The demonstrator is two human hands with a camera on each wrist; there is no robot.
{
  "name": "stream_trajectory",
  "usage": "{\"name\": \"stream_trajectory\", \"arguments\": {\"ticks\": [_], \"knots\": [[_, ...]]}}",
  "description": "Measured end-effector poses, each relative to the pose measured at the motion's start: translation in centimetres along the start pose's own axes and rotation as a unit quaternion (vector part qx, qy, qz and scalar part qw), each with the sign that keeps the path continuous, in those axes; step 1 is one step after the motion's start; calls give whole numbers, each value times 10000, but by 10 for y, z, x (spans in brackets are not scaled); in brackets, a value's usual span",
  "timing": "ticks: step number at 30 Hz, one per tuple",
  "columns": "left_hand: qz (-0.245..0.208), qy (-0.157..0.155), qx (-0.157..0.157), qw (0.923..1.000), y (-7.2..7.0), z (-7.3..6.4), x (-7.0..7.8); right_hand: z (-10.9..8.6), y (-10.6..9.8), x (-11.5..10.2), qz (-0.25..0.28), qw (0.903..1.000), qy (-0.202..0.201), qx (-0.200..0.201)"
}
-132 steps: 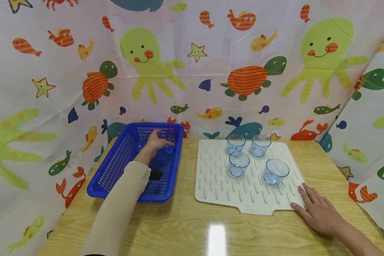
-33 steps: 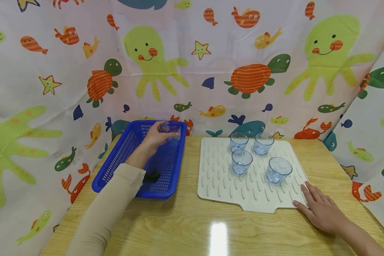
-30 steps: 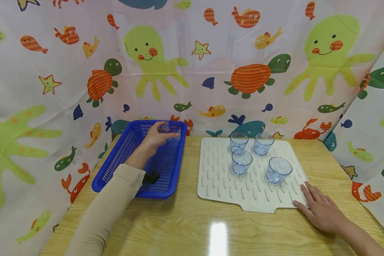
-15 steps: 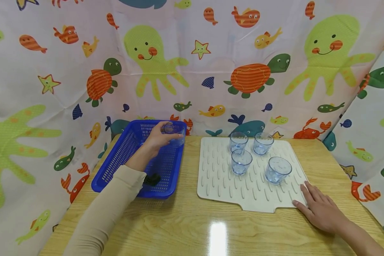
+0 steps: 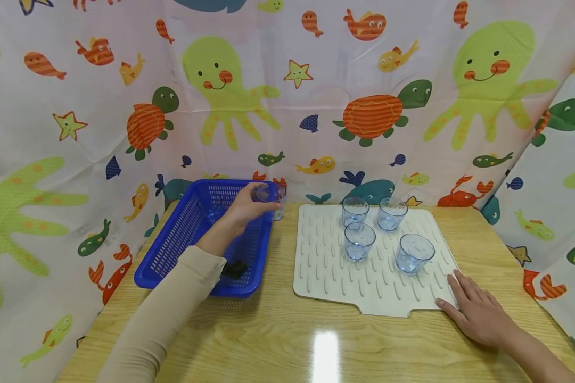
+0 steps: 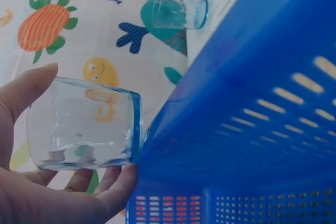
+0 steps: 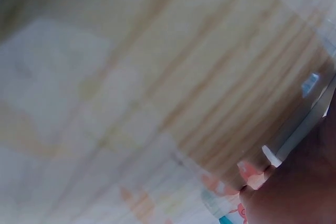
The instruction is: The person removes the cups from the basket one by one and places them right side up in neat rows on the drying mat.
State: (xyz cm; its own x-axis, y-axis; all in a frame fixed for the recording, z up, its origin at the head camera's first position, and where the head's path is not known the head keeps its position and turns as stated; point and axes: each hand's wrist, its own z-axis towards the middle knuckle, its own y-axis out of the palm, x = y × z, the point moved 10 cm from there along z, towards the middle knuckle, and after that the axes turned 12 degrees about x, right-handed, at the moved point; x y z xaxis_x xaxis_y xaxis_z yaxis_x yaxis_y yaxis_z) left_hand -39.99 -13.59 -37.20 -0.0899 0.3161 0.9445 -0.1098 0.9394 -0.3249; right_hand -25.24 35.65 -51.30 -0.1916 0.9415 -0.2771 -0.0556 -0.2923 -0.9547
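My left hand [image 5: 243, 206] grips a clear bluish drinking glass [image 5: 274, 206] over the right rim of the blue plastic basket [image 5: 264, 250]. In the left wrist view, thumb and fingers wrap opposite sides of this tilted glass [image 6: 89, 124], its thick base beside the basket wall [image 6: 236, 87]. Several similar glasses [image 5: 359, 244] stand upright on a white ridged drainer board [image 5: 318, 266]. My right hand [image 5: 481, 316] lies with extended fingers at the board's right front corner. The right wrist view is blurred, showing part of that hand [image 7: 299, 187] at lower right.
Inside the basket lies a small dark object [image 5: 235, 269], partly behind the left sleeve [image 5: 172, 303]. A clear glass shape [image 5: 214, 214] shows deeper in the basket. The wooden table [image 5: 249, 340] meets a sea-animal curtain [image 5: 287, 117] at the back and sides.
My left hand has taken hold of the glass, lifted it from the basket floor and moved it right to the rim. The right hand stays at the board's corner.
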Motion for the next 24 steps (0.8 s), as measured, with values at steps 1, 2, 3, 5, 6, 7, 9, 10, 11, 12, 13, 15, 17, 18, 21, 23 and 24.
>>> {"name": "stream_trajectory", "arguments": {"ticks": [1, 2, 3, 5, 6, 7, 9, 10, 11, 12, 13, 15, 17, 18, 21, 23, 24], "knots": [[-12, 27, -21, 10000, 2, 0, 1, 0, 0, 0, -7, 10000, 0, 5], [-28, 55, -39, 10000, 4, 1, 2, 0, 0, 0, -18, 10000, -5, 10], [-11, 84, -53, 9999, 6, 1, 3, 0, -1, 0, -18, 10000, -11, 18], [14, 114, -79, 9999, 9, 1, 4, 0, 0, 0, -25, 10000, -17, 28], [54, 115, -85, 9999, 11, 1, 5, 0, 0, 0, -27, 10000, -20, 34], [79, 102, -101, 9999, 12, 0, 6, 0, 0, 1, -32, 10000, -21, 38], [158, 77, -120, 9998, 15, 0, 7, 0, 1, 1, -40, 10000, -25, 48], [144, 62, -133, 9998, 17, 0, 8, 0, 1, 2, -46, 10000, -23, 50], [160, 53, -151, 9997, 19, -1, 9, 0, 1, 2, -53, 10000, -24, 52], [168, 50, -174, 9997, 21, -1, 10, 0, 1, 2, -55, 10000, -22, 54], [169, 54, -193, 9997, 23, -1, 11, 0, 1, 2, -62, 10000, -24, 56], [173, 86, -228, 9996, 27, -1, 14, -1, 1, 2, -69, 10000, -27, 60], [176, 110, -261, 9994, 31, -2, 17, 0, 1, 2, -75, 9999, -32, 66], [172, 125, -279, 9994, 33, -2, 18, 0, 0, 2, -73, 9999, -34, 66], [144, 155, -337, 9992, 39, -1, 20, 0, 0, 1, -44, 10000, -28, 52], [110, 175, -372, 9991, 43, 0, 21, 0, 0, 1, -32, 10000, -24, 43], [100, 188, -376, 9991, 45, 0, 22, 0, 0, 1, -32, 10000, -24, 42]]}}
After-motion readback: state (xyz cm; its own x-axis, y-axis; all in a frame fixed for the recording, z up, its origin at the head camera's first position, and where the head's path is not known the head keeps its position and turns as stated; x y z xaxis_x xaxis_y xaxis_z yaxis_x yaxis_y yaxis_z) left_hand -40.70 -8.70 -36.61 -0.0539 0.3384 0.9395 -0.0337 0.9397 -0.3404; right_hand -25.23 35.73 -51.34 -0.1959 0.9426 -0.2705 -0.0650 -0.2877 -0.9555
